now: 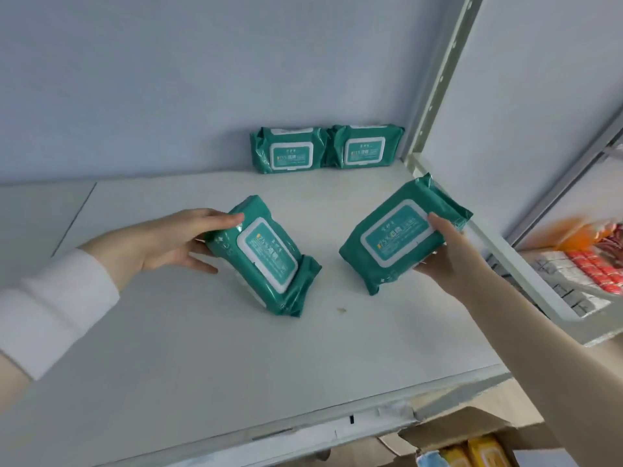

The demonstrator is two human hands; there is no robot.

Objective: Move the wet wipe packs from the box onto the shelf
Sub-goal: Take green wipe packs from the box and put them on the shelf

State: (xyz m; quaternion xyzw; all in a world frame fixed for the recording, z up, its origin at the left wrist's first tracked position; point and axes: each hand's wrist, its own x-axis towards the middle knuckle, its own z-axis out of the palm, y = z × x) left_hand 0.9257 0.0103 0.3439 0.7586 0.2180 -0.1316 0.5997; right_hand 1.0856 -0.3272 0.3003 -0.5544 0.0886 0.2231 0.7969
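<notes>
On the smooth, matte white shelf [202, 348], two glossy teal wet wipe packs stand upright side by side against the back wall at 12 o'clock: the rear left pack [288, 150] and the rear right pack [365, 146], their crimped ends touching. At 9 o'clock the left hand [175, 244] grips the left pack [266, 257], a soft pillow-shaped film pouch with a rounded white flip lid, thumb curled over its upper end and fingers spread beneath; whether its lower crimp touches the shelf is unclear. At 3 o'clock the right hand [451, 254] holds the right pack [401, 237] tilted above the shelf, thumb pressed on the lid, fingers underneath. The cardboard box [472, 433] sits at 5 o'clock below the shelf edge
</notes>
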